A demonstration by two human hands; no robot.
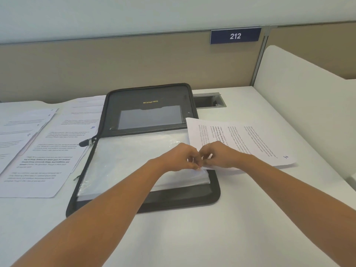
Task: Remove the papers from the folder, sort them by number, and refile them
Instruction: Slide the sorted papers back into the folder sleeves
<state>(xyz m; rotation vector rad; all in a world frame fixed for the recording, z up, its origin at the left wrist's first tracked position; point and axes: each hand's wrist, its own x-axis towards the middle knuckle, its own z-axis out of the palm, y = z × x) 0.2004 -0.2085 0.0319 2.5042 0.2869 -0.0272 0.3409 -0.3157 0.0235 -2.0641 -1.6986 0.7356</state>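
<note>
My left hand [179, 157] pinches the clear plastic sleeve [134, 157], right hand [221, 155] the white printed sheet [250, 139] — I'd slide it in square

Near edge of the desk [192, 237] is sitting wide open, only the two forearms [115, 199] crossing it. The open folder [134, 105] is hogging the middle, its clear sleeves [134, 157] stacking up a bit. A loose sheet [250, 143] is sticking out past the folder's right edge, and the left hand [181, 157] and right hand [221, 154] are pinching right where it's meeting the sleeves. Right of the sheet, bare desk is running up to the white side divider [308, 89] walling off that edge. Spread papers [48, 151] are covering the left side. The back partition [115, 64] is closing off the far edge, with a cable slot [209, 102] lying open beside the folder's lid.
</note>
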